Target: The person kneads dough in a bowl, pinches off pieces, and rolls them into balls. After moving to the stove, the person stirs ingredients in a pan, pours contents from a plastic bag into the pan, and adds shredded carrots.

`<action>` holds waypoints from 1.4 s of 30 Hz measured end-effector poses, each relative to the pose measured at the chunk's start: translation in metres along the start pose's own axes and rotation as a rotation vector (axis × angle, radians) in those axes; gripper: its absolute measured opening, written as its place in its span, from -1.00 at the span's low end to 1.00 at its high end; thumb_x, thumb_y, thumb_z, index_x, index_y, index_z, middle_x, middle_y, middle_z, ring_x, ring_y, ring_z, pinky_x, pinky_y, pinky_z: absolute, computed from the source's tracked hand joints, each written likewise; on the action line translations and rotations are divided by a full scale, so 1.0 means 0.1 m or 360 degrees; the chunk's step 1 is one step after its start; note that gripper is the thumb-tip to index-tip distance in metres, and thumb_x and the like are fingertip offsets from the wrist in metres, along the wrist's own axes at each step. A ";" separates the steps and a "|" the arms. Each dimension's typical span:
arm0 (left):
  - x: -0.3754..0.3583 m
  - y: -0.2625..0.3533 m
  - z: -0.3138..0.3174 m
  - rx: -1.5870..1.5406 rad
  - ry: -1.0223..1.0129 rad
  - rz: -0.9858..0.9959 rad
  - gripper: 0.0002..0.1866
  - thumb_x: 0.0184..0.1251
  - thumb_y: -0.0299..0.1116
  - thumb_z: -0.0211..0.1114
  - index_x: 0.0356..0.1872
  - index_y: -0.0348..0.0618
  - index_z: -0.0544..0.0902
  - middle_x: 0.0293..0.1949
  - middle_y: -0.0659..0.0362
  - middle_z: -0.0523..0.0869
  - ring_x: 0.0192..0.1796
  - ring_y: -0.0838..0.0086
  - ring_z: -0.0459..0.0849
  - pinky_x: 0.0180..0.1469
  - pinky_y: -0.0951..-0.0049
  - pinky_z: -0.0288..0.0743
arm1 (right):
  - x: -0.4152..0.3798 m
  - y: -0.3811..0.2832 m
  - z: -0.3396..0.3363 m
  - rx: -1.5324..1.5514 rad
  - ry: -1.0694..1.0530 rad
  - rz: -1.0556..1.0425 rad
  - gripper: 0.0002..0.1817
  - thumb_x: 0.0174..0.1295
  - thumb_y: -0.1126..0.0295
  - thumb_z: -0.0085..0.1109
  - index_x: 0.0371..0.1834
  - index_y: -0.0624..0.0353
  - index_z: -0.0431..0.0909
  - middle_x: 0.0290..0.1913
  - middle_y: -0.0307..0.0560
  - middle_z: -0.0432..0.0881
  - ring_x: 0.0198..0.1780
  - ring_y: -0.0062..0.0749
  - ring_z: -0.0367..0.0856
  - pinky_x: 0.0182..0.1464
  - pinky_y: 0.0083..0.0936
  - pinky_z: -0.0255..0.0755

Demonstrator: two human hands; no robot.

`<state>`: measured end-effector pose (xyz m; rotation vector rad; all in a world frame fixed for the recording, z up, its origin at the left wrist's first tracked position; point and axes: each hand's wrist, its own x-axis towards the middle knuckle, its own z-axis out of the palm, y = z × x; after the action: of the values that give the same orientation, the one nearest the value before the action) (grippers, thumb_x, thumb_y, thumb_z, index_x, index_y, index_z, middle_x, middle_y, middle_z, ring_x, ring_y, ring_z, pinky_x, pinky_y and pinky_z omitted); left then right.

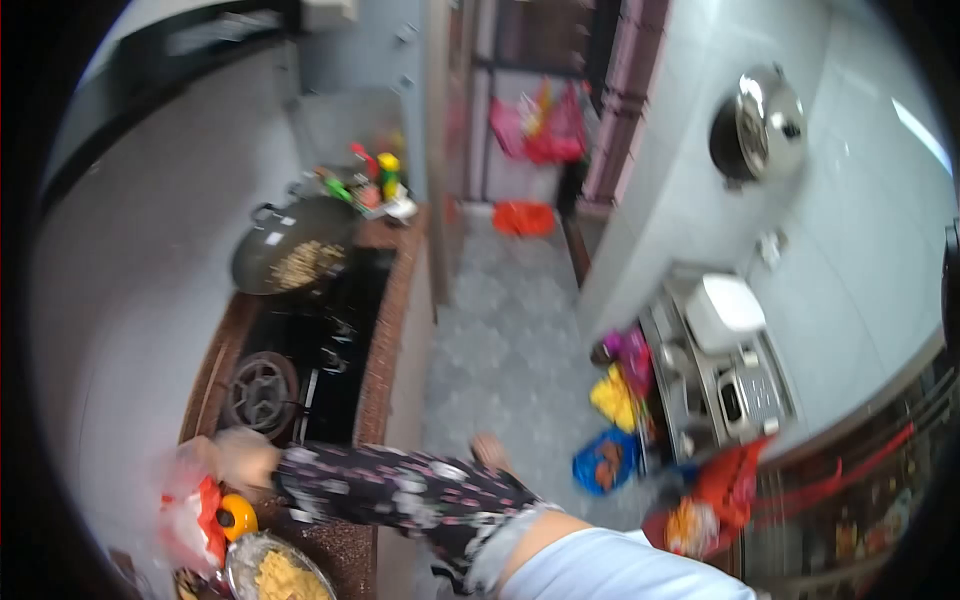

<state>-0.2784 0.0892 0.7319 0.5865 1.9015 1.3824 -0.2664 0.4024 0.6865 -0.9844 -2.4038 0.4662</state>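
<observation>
My right hand (248,458), blurred by motion, reaches left past the near end of the stove, its forearm in a dark floral oversleeve (400,485). Its smeared fingers seem closed on the top of a clear and red plastic bag (195,520), whose contents I cannot make out. Just beside the bag is a round orange object (238,517). Below that, a metal bowl (240,575) holds a pale yellow, crumbly food (288,578). My left hand cannot be made out.
A wok (262,240) with pale pieces of food sits on the far burner of the black stove (335,350). Bottles (388,175) stand behind it. Bags (612,400) lie along the right side of the grey floor (500,320), by a rack with a white container (725,312).
</observation>
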 end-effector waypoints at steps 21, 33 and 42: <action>0.11 0.52 2.31 -0.0364 0.0913 0.0185 -0.79 0.33 -0.45 0.31 -0.05 -0.23 0.60 -0.21 0.25 0.65 -0.22 0.62 0.58 -0.11 0.61 0.51 | 0.92 4.42 -4.06 -0.1064 -0.0650 0.0220 -0.68 0.24 0.30 0.13 0.02 0.17 0.50 -0.13 0.13 0.68 0.00 -0.02 0.63 0.01 -0.15 0.48; 0.45 1.13 3.07 0.0130 0.0790 0.0285 -0.81 0.36 -0.45 0.28 -0.07 -0.28 0.60 -0.24 0.21 0.65 -0.16 0.59 0.54 -0.01 0.55 0.43 | 1.98 4.34 -3.21 -0.0612 -0.0296 -0.0058 -0.71 0.18 0.23 0.14 -0.08 0.03 0.65 -0.17 0.11 0.68 -0.04 0.00 0.64 0.05 -0.18 0.49; 0.34 0.53 2.68 -0.0361 0.0990 0.0212 -0.82 0.35 -0.48 0.28 -0.07 -0.26 0.59 -0.20 0.23 0.66 -0.15 0.59 0.59 -0.01 0.58 0.49 | 1.20 4.00 -4.07 -0.0636 -0.0515 -0.0196 -0.75 0.14 0.25 0.21 -0.15 0.04 0.68 -0.21 0.12 0.68 -0.08 -0.02 0.65 0.01 -0.19 0.50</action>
<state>-0.0995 0.2976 0.7239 0.1763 2.1499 2.0058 0.1098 0.8114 0.8649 -0.9714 -2.9056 0.1031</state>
